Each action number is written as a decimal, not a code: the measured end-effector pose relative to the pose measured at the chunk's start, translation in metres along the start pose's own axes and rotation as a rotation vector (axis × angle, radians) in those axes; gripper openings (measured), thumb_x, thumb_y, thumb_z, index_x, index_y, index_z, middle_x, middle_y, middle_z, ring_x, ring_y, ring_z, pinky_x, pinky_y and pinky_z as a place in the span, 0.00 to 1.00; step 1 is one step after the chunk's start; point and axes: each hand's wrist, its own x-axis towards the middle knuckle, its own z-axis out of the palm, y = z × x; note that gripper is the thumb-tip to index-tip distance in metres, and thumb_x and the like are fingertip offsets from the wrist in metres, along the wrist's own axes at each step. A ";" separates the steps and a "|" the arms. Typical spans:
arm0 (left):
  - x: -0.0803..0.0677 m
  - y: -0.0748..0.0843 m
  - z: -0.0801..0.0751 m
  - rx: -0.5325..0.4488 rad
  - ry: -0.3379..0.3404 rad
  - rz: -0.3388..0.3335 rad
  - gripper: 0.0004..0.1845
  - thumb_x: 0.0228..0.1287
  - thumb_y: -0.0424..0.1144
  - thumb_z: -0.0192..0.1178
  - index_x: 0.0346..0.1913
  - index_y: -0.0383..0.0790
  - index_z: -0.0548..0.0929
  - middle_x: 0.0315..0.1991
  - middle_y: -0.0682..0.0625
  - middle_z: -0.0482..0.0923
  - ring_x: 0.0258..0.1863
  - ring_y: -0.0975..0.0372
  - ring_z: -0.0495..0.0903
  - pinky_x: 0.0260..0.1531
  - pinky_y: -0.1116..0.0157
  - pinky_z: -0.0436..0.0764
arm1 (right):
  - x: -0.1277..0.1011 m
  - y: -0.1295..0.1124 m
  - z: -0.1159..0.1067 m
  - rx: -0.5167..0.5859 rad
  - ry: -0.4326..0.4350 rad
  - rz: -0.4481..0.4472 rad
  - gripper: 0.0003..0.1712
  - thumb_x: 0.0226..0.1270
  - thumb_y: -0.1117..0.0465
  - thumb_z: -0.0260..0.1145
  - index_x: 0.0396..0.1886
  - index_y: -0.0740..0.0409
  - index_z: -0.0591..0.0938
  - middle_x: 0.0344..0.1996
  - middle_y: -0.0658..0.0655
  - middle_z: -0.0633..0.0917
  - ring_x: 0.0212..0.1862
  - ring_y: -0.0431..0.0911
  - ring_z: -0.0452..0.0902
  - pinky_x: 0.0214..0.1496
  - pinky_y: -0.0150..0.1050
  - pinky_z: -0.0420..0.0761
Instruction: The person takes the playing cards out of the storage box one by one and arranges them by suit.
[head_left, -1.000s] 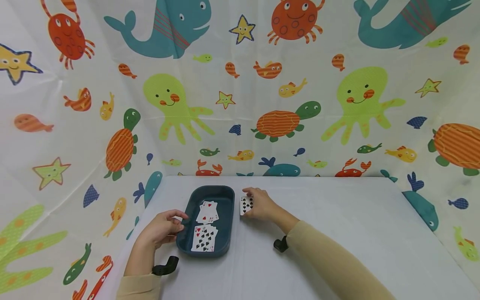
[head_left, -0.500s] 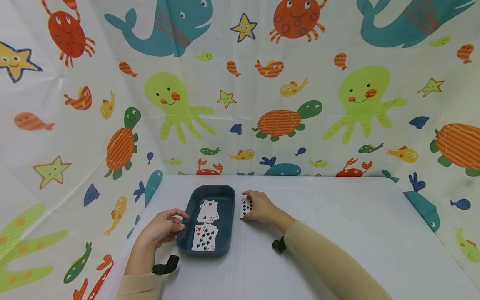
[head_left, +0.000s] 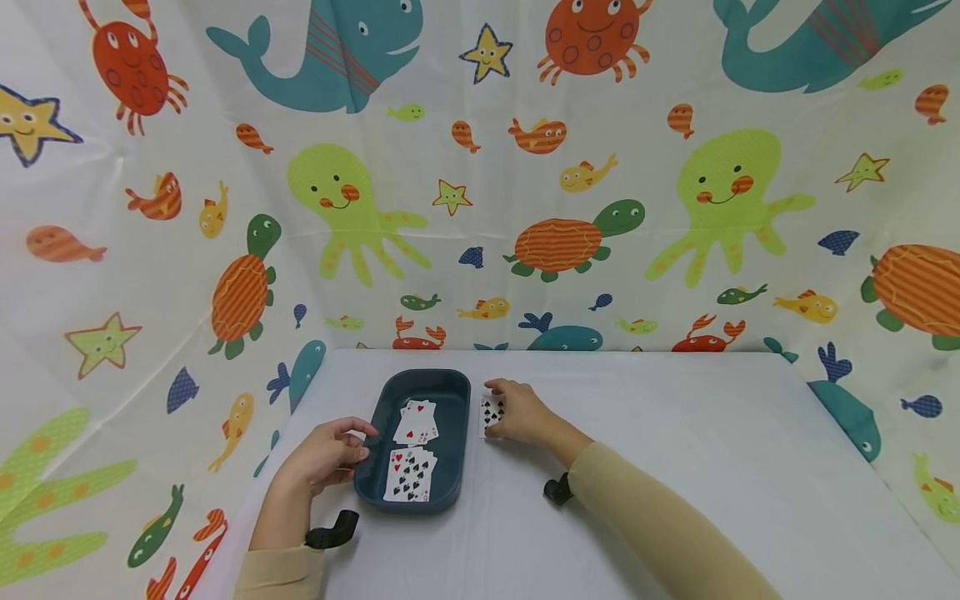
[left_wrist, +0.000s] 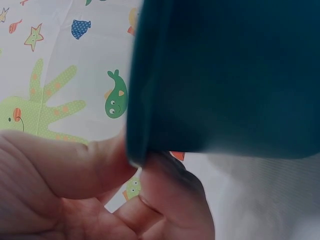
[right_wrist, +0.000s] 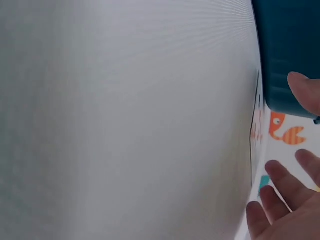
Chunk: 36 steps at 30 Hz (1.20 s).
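My left hand [head_left: 326,454] pinches the rim of a dark teal tray [head_left: 450,467] between thumb and index finger, as the left wrist view shows. Inside the tray lie two small piles of playing cards, a far pile [head_left: 415,422] with red hearts on top and a near pile [head_left: 408,477] with a black-pip card on top. Just right of the tray, my right hand [head_left: 521,414] is over a black-pip playing card [head_left: 490,408] on the table, partly covering it. In the right wrist view its fingers [right_wrist: 285,182] are spread and the thumb stands apart.
A white cloth covers the table [head_left: 660,467]. Behind and to the left hangs a curtain [head_left: 465,233] printed with sea animals. Black wrist cameras sit on both forearms, the left one [head_left: 332,531] near the tray's front left corner.
The right hand has shifted very slightly over the card, and the card's near edge shows a little lower. The left hand and tray hold still.
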 end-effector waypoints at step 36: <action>0.003 -0.001 -0.002 0.007 -0.007 -0.013 0.19 0.73 0.29 0.64 0.64 0.37 0.80 0.36 0.47 0.78 0.33 0.54 0.78 0.32 0.62 0.83 | -0.011 -0.058 -0.001 0.032 -0.032 -0.120 0.51 0.61 0.53 0.83 0.82 0.43 0.68 0.83 0.55 0.66 0.84 0.57 0.57 0.80 0.66 0.67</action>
